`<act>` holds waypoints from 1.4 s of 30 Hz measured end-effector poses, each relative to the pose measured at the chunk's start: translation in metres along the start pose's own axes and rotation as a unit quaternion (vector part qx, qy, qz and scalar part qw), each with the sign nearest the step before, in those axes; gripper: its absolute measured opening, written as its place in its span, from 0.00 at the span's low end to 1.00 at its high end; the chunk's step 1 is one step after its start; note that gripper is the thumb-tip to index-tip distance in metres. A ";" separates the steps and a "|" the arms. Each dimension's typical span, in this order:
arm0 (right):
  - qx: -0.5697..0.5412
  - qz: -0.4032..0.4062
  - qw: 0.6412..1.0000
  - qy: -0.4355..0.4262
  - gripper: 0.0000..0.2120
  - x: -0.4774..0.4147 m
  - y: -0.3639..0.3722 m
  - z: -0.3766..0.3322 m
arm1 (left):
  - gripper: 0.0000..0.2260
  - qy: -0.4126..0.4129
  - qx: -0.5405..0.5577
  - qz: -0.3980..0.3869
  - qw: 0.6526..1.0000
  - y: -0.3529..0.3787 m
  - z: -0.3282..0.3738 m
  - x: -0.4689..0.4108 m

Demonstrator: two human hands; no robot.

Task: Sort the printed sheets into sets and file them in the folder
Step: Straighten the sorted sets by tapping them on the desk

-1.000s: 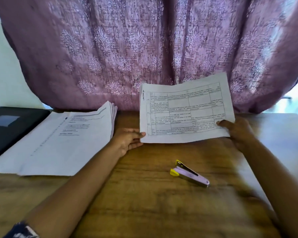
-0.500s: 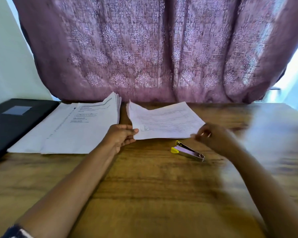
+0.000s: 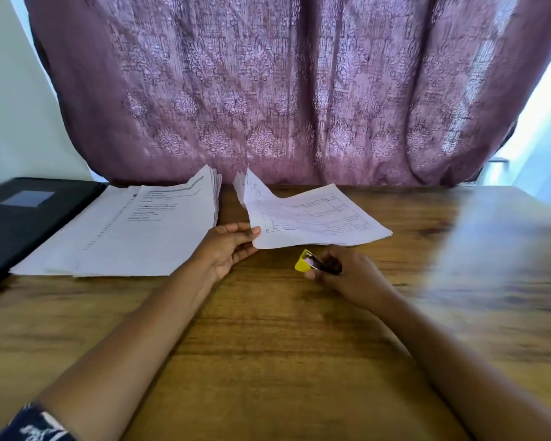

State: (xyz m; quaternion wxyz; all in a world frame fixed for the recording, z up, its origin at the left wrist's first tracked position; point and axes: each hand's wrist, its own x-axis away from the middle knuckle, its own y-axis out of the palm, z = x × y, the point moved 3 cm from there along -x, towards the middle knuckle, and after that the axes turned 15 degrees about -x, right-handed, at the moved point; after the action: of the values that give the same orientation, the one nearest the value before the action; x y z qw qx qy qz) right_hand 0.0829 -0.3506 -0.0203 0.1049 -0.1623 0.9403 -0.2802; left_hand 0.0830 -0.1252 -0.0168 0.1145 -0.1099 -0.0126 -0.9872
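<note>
A thin set of printed sheets (image 3: 312, 221) with tables lies on the wooden table, its left corner curled up. My left hand (image 3: 228, 248) pinches the near left corner of that set. My right hand (image 3: 347, 272) grips a small stapler (image 3: 307, 264) with a yellow tip, just in front of the set's near edge. A larger stack of printed sheets (image 3: 134, 230) lies to the left. A black folder (image 3: 23, 218) lies shut at the far left, partly under that stack.
A purple patterned curtain (image 3: 283, 90) hangs along the table's far edge. The wooden table (image 3: 268, 345) stretches bare toward me and to the right, where bright light falls on it.
The set, held up by both hands before, now lies on the table. My right hand let go of its right edge and took up the stapler. My left hand keeps the corner.
</note>
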 end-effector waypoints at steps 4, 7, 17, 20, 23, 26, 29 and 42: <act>-0.240 -0.092 0.962 0.095 0.23 0.004 0.016 -0.008 | 0.03 0.010 -0.004 -0.012 1.000 0.006 0.000 0.003; -0.361 -0.101 0.915 0.148 0.15 0.006 0.020 -0.013 | 0.03 0.021 -0.007 -0.012 1.000 0.012 0.000 0.005; -0.521 -0.105 0.822 0.203 0.13 0.007 0.022 -0.012 | 0.03 0.040 -0.012 -0.008 0.999 0.020 0.001 0.009; -0.545 -0.096 0.809 0.196 0.16 0.007 0.024 -0.013 | 0.02 0.046 -0.019 -0.013 0.999 0.025 0.000 0.011; -0.558 -0.075 0.804 0.193 0.19 0.007 0.026 -0.012 | 0.02 0.054 -0.021 -0.004 0.998 0.029 -0.001 0.013; -0.568 -0.044 0.796 0.204 0.20 0.005 0.026 -0.012 | 0.03 0.049 -0.020 0.004 0.999 0.032 -0.004 0.013; -0.579 -0.024 0.789 0.203 0.15 0.004 0.025 -0.011 | 0.04 0.043 -0.016 0.004 0.999 0.037 -0.006 0.014; -0.610 -0.053 0.762 0.210 0.16 0.002 0.023 -0.011 | 0.05 0.012 0.012 -0.015 1.000 0.048 -0.010 0.023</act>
State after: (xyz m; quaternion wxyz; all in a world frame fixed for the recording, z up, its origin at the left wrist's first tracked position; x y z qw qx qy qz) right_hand 0.0723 -0.3277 -0.0247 -0.2310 -0.1784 0.9012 0.3203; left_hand 0.0705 -0.1773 -0.0212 0.1008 -0.0963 -0.0252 -0.9899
